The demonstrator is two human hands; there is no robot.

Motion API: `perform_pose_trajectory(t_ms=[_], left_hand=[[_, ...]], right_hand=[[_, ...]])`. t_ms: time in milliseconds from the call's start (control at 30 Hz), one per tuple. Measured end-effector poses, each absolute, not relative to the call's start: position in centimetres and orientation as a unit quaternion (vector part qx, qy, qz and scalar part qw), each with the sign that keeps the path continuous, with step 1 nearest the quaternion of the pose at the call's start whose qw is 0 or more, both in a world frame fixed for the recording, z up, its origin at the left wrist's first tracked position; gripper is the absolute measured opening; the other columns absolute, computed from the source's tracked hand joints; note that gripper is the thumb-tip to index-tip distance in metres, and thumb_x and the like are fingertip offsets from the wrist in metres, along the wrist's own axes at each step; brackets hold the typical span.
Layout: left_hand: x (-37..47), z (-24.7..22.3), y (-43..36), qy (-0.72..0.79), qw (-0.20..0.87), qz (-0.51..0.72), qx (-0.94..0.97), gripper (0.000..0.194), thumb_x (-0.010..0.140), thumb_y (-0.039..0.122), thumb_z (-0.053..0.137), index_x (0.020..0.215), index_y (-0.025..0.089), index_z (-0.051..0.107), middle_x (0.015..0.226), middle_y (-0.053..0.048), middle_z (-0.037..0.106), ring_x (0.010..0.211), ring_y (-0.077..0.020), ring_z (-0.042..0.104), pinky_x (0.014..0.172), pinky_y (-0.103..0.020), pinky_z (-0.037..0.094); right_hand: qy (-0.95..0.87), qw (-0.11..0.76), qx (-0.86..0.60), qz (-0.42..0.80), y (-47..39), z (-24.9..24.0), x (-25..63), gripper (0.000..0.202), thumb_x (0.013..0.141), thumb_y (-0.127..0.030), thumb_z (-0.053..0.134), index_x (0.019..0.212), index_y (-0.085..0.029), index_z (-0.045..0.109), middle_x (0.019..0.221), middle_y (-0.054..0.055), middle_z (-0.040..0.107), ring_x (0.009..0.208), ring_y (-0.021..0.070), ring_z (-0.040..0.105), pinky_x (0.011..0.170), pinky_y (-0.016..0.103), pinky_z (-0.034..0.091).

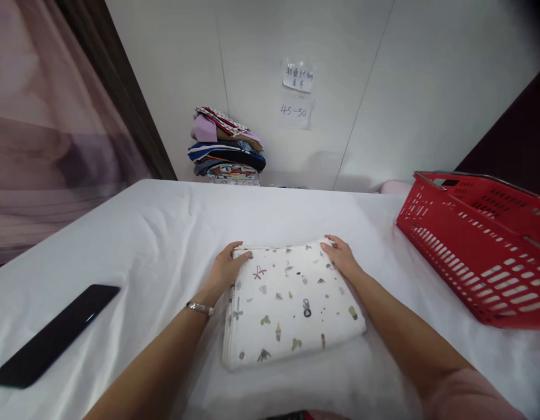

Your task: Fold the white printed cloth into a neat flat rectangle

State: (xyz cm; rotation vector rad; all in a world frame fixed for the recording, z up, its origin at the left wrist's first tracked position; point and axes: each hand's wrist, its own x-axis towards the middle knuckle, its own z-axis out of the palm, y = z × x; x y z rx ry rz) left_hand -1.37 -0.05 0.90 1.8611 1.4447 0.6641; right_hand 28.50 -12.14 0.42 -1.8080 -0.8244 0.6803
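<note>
A white cloth (291, 303) with small printed figures lies folded into a thick, roughly square bundle in front of me. My left hand (230, 265) grips its far left corner, thumb on top and fingers over the far edge. At the far right corner, my right hand (340, 254) pinches the cloth in the same way. Layered folds show along the bundle's left side. The undersides of both corners are hidden.
A white sheet covers the table (165, 233). To the right stands a red plastic basket (471, 251); a flat black object (55, 332) lies at the left. Behind the table's far edge rises a stack of folded fabrics (226, 146). Paper notes (298, 76) hang on the wall.
</note>
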Motion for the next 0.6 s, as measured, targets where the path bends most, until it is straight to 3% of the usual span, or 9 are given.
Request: perform_pose_trajectory(t_ms=[133,233,367,467,600], left_hand=[[-1.4,0.8,0.0,0.569,0.281,0.205,0.745,0.051,0.078,0.053,0.049,0.119,0.022,0.053,0.08,-0.003,0.064,0.078,-0.0211,0.061,0.069,-0.03,0.045],[-1.2,1.5,-0.4,0.545,0.199,0.206,0.788,0.048,0.079,0.045,0.049,0.119,0.018,0.052,0.106,-0.01,0.061,0.1,-0.0253,0.057,0.085,-0.036,0.043],[-0.7,2.6,-2.5,0.431,0.069,0.244,0.866,0.046,0.084,0.039,0.046,0.124,0.017,0.047,0.129,-0.012,0.049,0.124,-0.0266,0.039,0.102,-0.043,0.029],[-0.3,1.9,-4.2,0.345,0.038,0.199,0.917,0.051,0.085,0.045,0.042,0.13,0.019,0.042,0.139,-0.01,0.041,0.131,-0.0274,0.028,0.108,-0.048,0.017],[-0.3,-0.1,-4.5,0.358,0.055,0.141,0.921,0.06,0.086,0.052,0.037,0.135,0.017,0.037,0.141,-0.011,0.037,0.133,-0.0273,0.026,0.108,-0.048,0.015]], right_hand=[[-0.41,0.384,-0.799,0.216,-11.8,0.3,29.1,0.052,0.077,-0.042,0.053,0.123,-0.019,0.051,0.085,0.005,0.065,0.076,0.021,0.061,0.071,0.033,0.049],[-0.486,0.295,-0.816,0.103,-11.9,0.7,28.6,0.051,0.08,-0.038,0.049,0.128,-0.02,0.046,0.105,0.011,0.062,0.097,0.0273,0.057,0.084,0.04,0.045],[-0.645,0.251,-0.721,-0.041,-12.9,1.9,25.6,0.053,0.088,-0.035,0.038,0.139,-0.021,0.031,0.139,0.011,0.038,0.129,0.0285,0.031,0.104,0.046,0.027],[-0.739,0.157,-0.655,-0.005,-13.6,1.9,23.4,0.058,0.09,-0.047,0.033,0.142,-0.022,0.023,0.147,0.006,0.025,0.136,0.0255,0.017,0.109,0.046,0.014],[-0.748,0.08,-0.656,0.055,-13.3,0.8,22.8,0.063,0.089,-0.057,0.025,0.141,-0.022,0.025,0.149,0.007,0.021,0.137,0.0246,0.014,0.109,0.047,0.012]])
